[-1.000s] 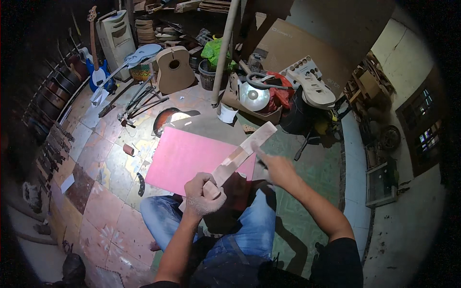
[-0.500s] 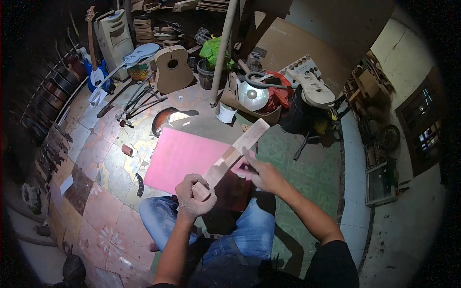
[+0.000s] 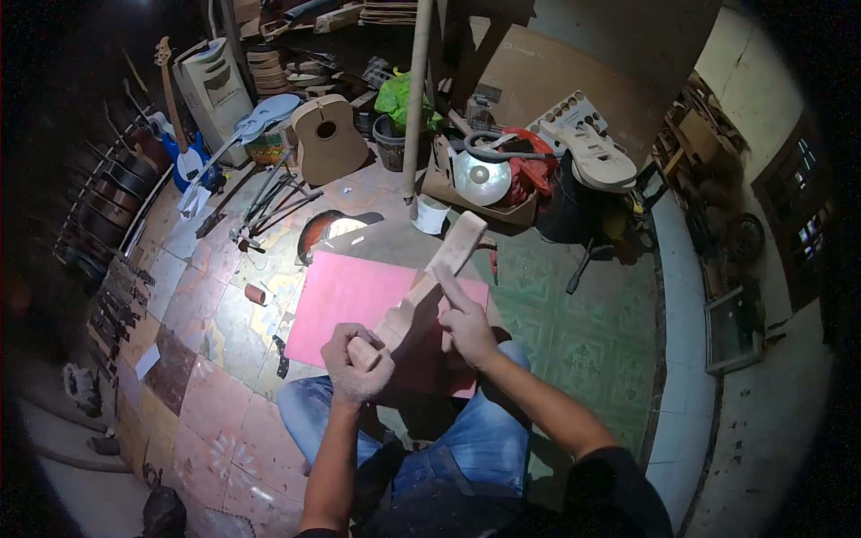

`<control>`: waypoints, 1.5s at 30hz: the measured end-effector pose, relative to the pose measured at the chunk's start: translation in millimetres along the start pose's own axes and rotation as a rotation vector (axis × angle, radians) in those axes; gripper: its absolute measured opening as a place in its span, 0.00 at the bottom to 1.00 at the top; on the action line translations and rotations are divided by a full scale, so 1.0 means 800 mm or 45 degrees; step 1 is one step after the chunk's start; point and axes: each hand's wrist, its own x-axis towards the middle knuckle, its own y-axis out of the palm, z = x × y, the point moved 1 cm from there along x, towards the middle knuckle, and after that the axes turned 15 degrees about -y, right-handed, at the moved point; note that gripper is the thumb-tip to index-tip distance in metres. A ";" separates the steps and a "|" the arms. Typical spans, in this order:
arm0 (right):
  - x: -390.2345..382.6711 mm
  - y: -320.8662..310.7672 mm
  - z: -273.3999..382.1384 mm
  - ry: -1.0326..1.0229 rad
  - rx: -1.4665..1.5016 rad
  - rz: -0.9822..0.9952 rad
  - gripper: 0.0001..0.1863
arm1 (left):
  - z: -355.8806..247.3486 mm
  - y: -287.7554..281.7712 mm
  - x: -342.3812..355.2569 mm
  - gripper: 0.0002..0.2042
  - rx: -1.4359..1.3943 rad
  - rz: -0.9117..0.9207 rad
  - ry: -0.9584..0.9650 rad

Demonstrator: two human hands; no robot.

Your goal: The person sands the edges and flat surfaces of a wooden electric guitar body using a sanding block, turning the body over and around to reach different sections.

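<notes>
My left hand (image 3: pixel 357 363), coated in pale dust, is closed round the lower end of a long pale wooden piece (image 3: pixel 457 240) that slants up and to the right over a pink board (image 3: pixel 327 296). My right hand (image 3: pixel 468 327) is beside the wood's right side, index finger stretched out along it and touching it, the other fingers partly curled; I see nothing held in it. The pink board lies on the floor before my crossed, jeans-clad legs (image 3: pixel 484 430), partly shadowed.
Guitar bodies (image 3: pixel 327 134), a blue electric guitar (image 3: pixel 188 161) and a cardboard box of parts (image 3: pixel 484 202) line the back. A pole (image 3: pixel 414 108) stands mid-back. Metal tools (image 3: pixel 269 215) and a small cylinder (image 3: pixel 256 294) lie left on the tiles. A glass-paned frame (image 3: pixel 731 332) leans right.
My right hand has moved left and a little down along the wood, its finger sliding beside it. The wood and my left hand have shifted left, the wood now slightly steeper.
</notes>
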 end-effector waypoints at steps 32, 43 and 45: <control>-0.081 -0.063 0.072 0.032 0.101 -0.166 0.13 | 0.018 -0.016 0.082 0.23 0.258 -0.231 -0.060; -0.147 0.017 0.110 -0.091 -0.061 -0.139 0.17 | 0.026 -0.023 0.062 0.22 0.201 -0.520 -0.071; -0.151 0.019 0.114 -0.070 -0.025 -0.094 0.17 | 0.026 -0.028 0.056 0.21 0.081 -0.486 -0.090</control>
